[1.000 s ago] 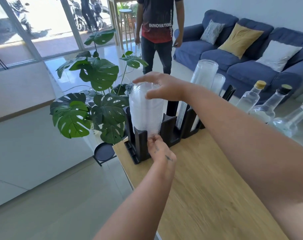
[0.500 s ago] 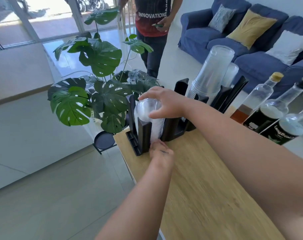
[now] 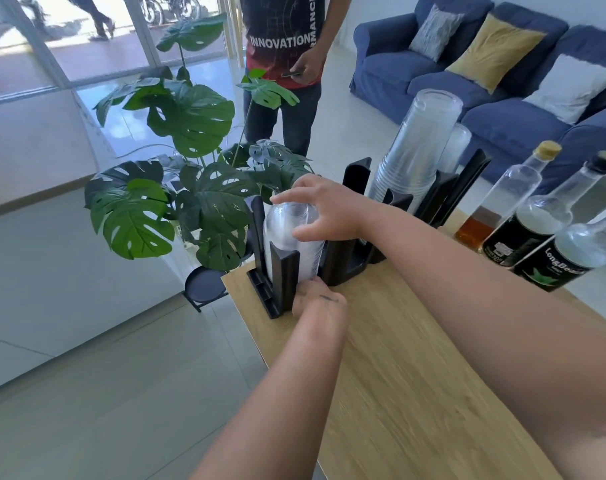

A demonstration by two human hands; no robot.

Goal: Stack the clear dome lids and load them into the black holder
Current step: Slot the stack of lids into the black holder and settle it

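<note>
The stack of lids (image 3: 287, 237) is standing upright in the end slot of the black holder (image 3: 286, 275), its long axis running top to bottom between the posts, dome end up. The right hand (image 3: 329, 211) is sitting on top of it, fingers spreading and curling over the dome and the thumb closing on the near side, so it is holding the stack from above. The left hand (image 3: 318, 301) is reaching in low, directly below the right and nearer to the person, its fingertips meeting the foot of the stack at the slot's open front; whether they are pinching the rim or only touching it is not showing. The coming move is probably turning on that vertical line: the stack looks nearly seated, with the right hand pressing down and the left guiding the bottom. The holder is sitting at the far left corner of the table (image 3: 415, 375), close to both edges, with a plant (image 3: 190, 188) just beyond. A stack of cups (image 3: 412, 157) and bottles (image 3: 533, 233) are crowding the right side, while open tabletop is lying toward the person.
</note>
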